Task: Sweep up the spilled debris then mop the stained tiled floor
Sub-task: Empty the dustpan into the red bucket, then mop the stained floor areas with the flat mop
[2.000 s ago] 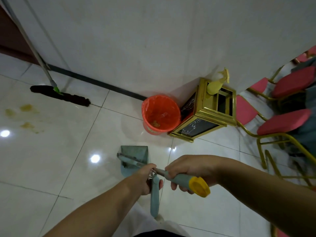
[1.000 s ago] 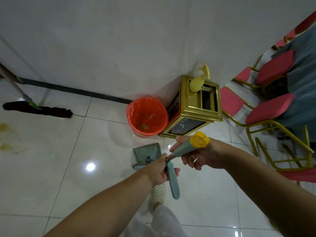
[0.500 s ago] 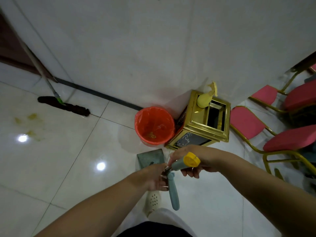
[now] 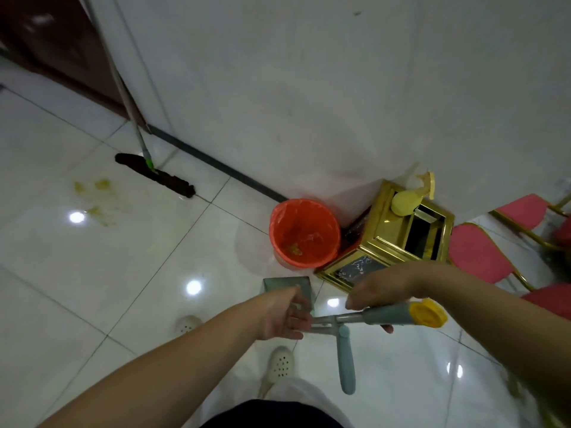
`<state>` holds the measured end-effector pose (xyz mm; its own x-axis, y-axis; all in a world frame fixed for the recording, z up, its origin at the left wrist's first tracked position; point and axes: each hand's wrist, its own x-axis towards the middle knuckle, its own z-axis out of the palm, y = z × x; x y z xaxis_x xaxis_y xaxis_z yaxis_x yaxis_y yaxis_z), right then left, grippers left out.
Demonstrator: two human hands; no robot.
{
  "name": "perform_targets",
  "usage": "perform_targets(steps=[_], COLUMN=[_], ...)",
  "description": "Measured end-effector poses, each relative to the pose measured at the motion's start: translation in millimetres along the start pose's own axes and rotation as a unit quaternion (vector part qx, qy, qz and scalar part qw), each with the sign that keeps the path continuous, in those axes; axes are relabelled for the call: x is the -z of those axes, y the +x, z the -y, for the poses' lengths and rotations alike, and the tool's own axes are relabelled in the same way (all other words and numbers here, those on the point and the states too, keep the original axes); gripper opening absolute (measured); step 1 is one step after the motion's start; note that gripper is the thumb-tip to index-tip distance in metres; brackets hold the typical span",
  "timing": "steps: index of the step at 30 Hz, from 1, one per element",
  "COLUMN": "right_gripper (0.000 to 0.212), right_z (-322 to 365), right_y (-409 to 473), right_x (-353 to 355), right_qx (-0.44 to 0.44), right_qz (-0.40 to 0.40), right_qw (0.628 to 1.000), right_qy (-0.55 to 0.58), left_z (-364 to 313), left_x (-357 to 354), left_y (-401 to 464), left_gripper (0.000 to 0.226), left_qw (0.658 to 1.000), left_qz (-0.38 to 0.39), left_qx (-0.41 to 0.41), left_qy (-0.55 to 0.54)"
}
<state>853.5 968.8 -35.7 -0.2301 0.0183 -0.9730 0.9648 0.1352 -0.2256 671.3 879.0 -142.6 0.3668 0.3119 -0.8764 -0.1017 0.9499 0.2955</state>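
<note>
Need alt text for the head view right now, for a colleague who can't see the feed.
Both hands hold a broom-and-dustpan set over white floor tiles: the right hand grips the yellow-capped handle, the left hand is at the metal joint, above the grey dustpan. Ahead stand an orange bin and a gold bin; a mop lies beside yellow stains.

Both forearms extended forward, left hand [image 4: 285, 316] loosely curled, right hand [image 4: 378, 291] in a curled grip.

Glossy white tiles [image 4: 92, 273], red chairs [image 4: 475, 257]
</note>
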Motion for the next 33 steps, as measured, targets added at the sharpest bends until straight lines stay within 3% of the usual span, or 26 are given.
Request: perform_targets(steps=[3, 7, 11, 13, 15, 22, 33], right_gripper=[0.045, 0.049, 0.045, 0.041, 0.038, 0.030, 0.019], right_z=[25.6, 81.5, 173.9, 230.7, 289.5, 429.6, 509.4], right_y=[-7.5, -15.0, 5.2, 28.9, 53.6, 105.2, 133.9], right_x=[17.5, 52.1, 92.6, 108.6, 119.2, 146.5, 279.1], right_qx=[-0.082, -0.098, -0.016, 0.052, 0.106, 0.217, 0.243], right_qz=[0.042, 0.045, -0.063, -0.162, -0.213, -0.226, -0.245], right_qw=[0.994, 0.991, 0.998, 0.984, 0.967, 0.923, 0.910], right_qy=[-0.059, -0.075, 0.002, 0.046, 0.090, 0.225, 0.230], left_z=[-11.4, -30.3, -54.2, -66.3, -78.9, -124.6, -217.5], left_x=[44.7, 124.8, 210.5, 251.2, 289.1, 382.8, 460.9], left_y=[-21.1, -55.5, -88.3, -106.1, -125.6, -172.9, -186.4], left_gripper=[0.034, 0.038, 0.035, 0.032, 0.030, 0.026, 0.026], left_qw=[0.999, 0.997, 0.979, 0.960, 0.941, 0.894, 0.848], left_qz=[-0.003, -0.030, -0.094, -0.128, -0.148, -0.194, -0.235], left_qx=[-0.009, -0.031, -0.082, -0.121, -0.158, -0.225, -0.260], left_qy=[-0.032, -0.072, -0.162, -0.218, -0.259, -0.335, -0.397])
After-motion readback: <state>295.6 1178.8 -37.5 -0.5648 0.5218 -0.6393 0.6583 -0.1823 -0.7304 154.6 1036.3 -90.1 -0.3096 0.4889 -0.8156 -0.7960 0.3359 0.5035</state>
